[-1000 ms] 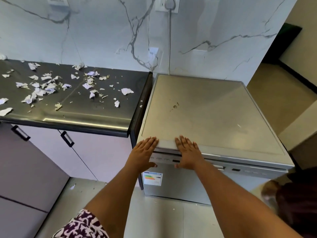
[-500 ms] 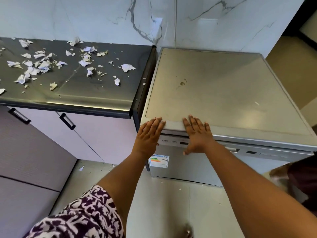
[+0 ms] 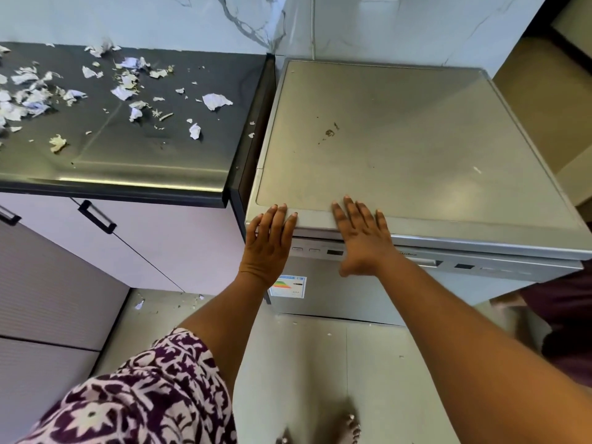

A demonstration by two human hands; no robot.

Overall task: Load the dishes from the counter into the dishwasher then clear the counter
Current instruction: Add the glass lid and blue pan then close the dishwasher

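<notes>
Left hand (image 3: pixel 269 241) flat, fingers straight, on the front top edge of the dishwasher (image 3: pixel 400 139) | right hand (image 3: pixel 362 238) flat beside it, same edge | dishwasher shut, just right of desk (image 3: pixel 144 168) | paper scraps (image 3: pixel 217 100) litter desk

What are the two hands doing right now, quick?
Left hand: open, resting on the dishwasher at its front edge.
Right hand: open, flat on that edge, holding nothing.

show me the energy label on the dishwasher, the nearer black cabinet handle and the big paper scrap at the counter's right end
energy label (image 3: pixel 290 287), head view, on its coloured bars
cabinet handle (image 3: pixel 97 217), head view, mid-bar
paper scrap (image 3: pixel 216 100), head view, its white centre
</notes>
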